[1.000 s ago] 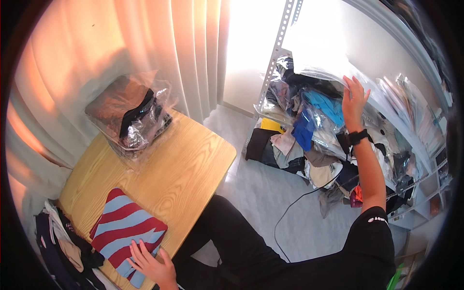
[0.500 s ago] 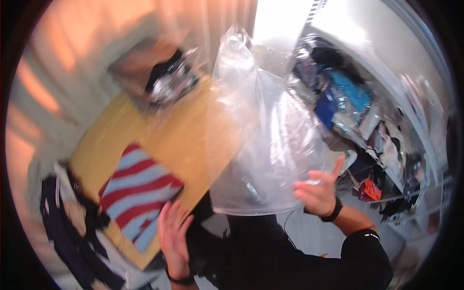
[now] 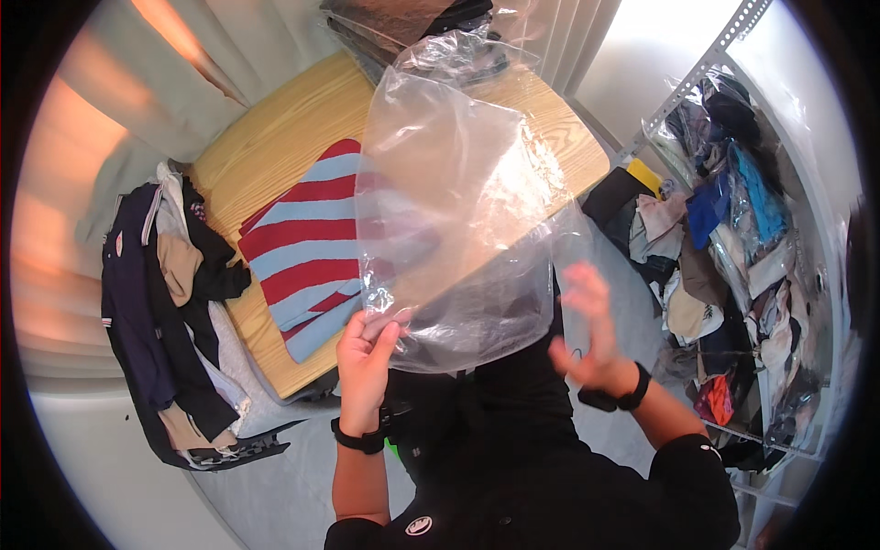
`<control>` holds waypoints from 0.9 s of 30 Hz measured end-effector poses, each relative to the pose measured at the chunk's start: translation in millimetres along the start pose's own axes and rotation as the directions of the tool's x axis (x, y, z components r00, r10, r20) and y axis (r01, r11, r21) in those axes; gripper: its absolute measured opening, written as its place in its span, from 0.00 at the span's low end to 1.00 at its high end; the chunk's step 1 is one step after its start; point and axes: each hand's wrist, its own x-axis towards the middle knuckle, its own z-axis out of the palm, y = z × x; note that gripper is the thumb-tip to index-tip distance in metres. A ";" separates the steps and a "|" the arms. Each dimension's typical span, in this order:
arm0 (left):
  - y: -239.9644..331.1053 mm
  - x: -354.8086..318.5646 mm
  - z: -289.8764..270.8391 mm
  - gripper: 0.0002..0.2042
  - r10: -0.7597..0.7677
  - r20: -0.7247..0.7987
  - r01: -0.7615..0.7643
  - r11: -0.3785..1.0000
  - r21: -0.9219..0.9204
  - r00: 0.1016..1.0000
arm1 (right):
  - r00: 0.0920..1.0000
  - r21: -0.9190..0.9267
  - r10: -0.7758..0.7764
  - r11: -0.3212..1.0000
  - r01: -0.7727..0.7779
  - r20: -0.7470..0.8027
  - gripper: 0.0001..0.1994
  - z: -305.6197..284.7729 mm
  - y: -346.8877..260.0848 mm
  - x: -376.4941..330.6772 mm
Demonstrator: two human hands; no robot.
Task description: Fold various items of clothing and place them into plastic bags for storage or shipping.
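A large clear plastic bag (image 3: pixel 458 302) spreads in front of me, over the table edge and partly across a folded garment with red and light-blue stripes (image 3: pixel 307 229). My left hand (image 3: pixel 365 362) pinches the bag's near left edge between thumb and fingers. Off the bag's right side is my right hand (image 3: pixel 596 335), slightly smeared by motion. Its thumb and fingers are apart, and nothing shows between them. The striped garment lies flat on the wooden table (image 3: pixel 266 110), left of the bag.
Dark and light clothes (image 3: pixel 151 302) hang over the table's left edge. Plastic-wrapped dark items (image 3: pixel 431 37) lie at its far end. A metal-framed shelf (image 3: pixel 660 115) on the right is crammed with bagged clothes (image 3: pixel 706 302). A pale curtain (image 3: pixel 128 174) borders the left.
My view has turned, and the table now sits more centrally. My left hand, spread before, has taken hold of the bag's edge. My right hand stays beside the bag's right side.
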 end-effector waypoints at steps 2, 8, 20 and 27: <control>0.1 -5.9 -3.6 0.10 0.027 -0.043 -0.027 1.000 0.000 0.999 | 0.857 0.206 0.384 0.921 -0.330 -0.342 0.28 8.2 34.1 5.4; -5.0 -12.5 -17.9 0.10 0.022 -0.003 -0.022 0.999 -0.026 1.000 | 0.601 0.758 0.660 0.072 -0.648 0.451 0.18 -13.0 98.0 28.5; 14.8 -19.9 -94.9 0.11 0.200 -0.513 -0.152 0.979 0.134 0.835 | 0.620 0.920 0.690 0.359 0.156 -0.374 0.09 -125.2 120.2 11.0; 31.8 -2.5 -77.4 0.10 0.281 -0.502 -0.199 0.957 0.212 0.818 | 0.483 0.667 0.461 0.550 0.503 -0.744 0.10 -298.8 93.3 24.6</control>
